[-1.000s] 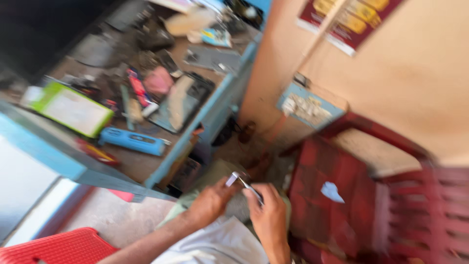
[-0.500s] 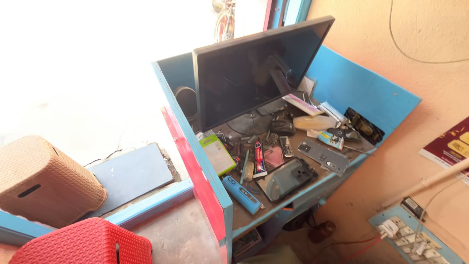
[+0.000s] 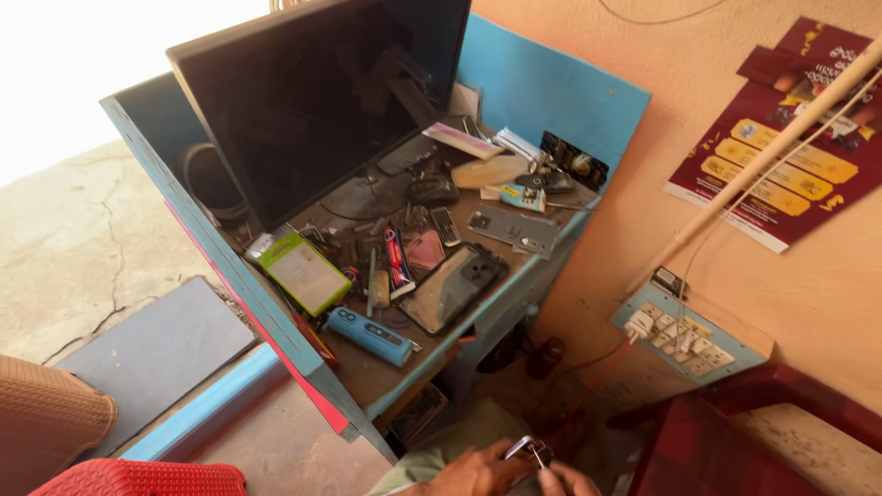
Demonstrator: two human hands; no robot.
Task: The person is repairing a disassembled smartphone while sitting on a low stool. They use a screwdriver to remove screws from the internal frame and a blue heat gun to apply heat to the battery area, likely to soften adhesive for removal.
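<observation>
At the bottom edge of the view my left hand (image 3: 478,473) and my right hand (image 3: 570,480) meet around a small silver metal part (image 3: 526,449). The left hand's fingers hold the part; the right hand's fingertips touch it from the right, mostly cut off by the frame. Both hands sit below the front edge of a blue wooden workbench (image 3: 551,92). On the bench lie a dark phone (image 3: 452,287) face down, a blue cylindrical gadget (image 3: 370,335), a green-edged box (image 3: 304,273) and several small tools and phone parts.
A large dark flat screen (image 3: 312,101) leans on the bench's back left. A switchboard with sockets (image 3: 689,335) and a poster (image 3: 795,129) are on the orange wall. A red plastic chair (image 3: 735,441) stands at right, a red stool (image 3: 138,478) and a brown basket (image 3: 46,422) at left.
The view has swung from my hands up to the bench and back down. My hands, out of view half a second ago, show again at the bottom edge, still on the small metal part.
</observation>
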